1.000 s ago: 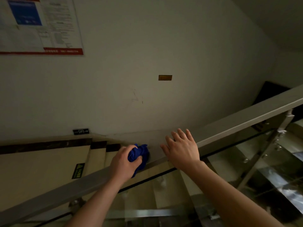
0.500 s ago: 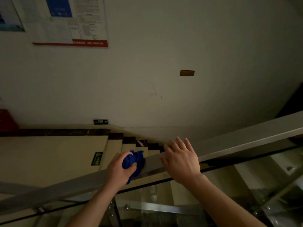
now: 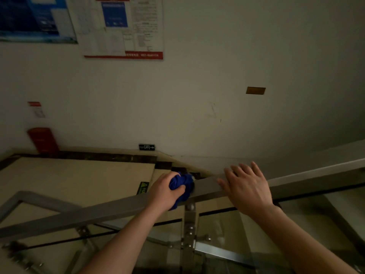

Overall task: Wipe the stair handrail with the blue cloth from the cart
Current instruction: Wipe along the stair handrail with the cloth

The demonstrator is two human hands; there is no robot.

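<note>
A grey metal stair handrail [image 3: 94, 211] slopes up from lower left to right across the view. My left hand [image 3: 165, 191] grips a bunched blue cloth [image 3: 181, 182] and presses it onto the rail's top. Just to its right, my right hand [image 3: 245, 186] lies flat on the handrail with straight fingers, holding nothing. Part of the cloth is hidden under my left palm.
Glass panels and a metal post [image 3: 190, 230] hang under the rail. Beyond it lie a beige landing [image 3: 79, 178] and steps going down. On the wall are posters [image 3: 122, 28], a red box [image 3: 43, 140] and an exit sign [image 3: 146, 147].
The view has swung left and down the rail, bringing the landing, red box and posters into view. Both hands moved down-left along the handrail, the left keeping its hold on the cloth.
</note>
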